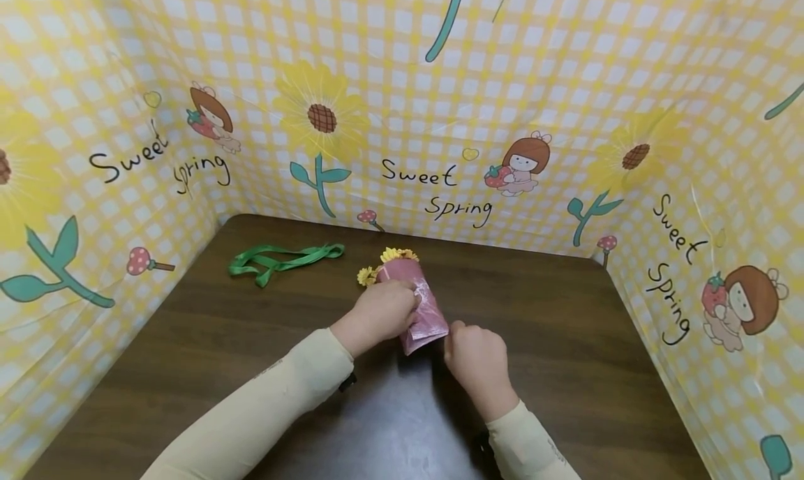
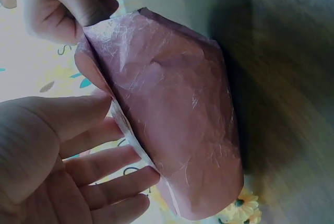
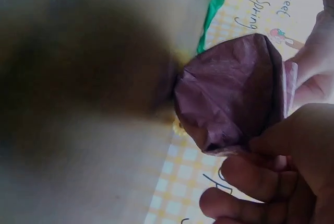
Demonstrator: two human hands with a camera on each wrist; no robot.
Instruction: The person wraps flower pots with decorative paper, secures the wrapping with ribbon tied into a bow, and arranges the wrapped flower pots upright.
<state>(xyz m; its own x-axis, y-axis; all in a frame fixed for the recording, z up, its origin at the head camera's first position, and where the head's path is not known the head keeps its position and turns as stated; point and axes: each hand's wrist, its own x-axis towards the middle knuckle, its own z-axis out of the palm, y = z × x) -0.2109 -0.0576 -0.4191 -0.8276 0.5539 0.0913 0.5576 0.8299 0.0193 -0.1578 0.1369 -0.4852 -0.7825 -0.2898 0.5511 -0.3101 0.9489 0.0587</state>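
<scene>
A roll of pink wrapping paper lies over the table, with yellow flowers peeking out of its far end. My left hand holds the paper along its overlapping side edge. In the left wrist view the thumb presses that pale edge against the fingers behind it. At the near end, my right hand pinches a corner of the paper between thumb and forefinger. The right wrist view looks into the paper's open near end, whose rim is creased. The flower stems are hidden inside the wrap.
A loose green ribbon lies looped on the dark wooden table, left of the bouquet. Yellow checked cloth with printed flowers and lettering stands as walls around the table's back and sides.
</scene>
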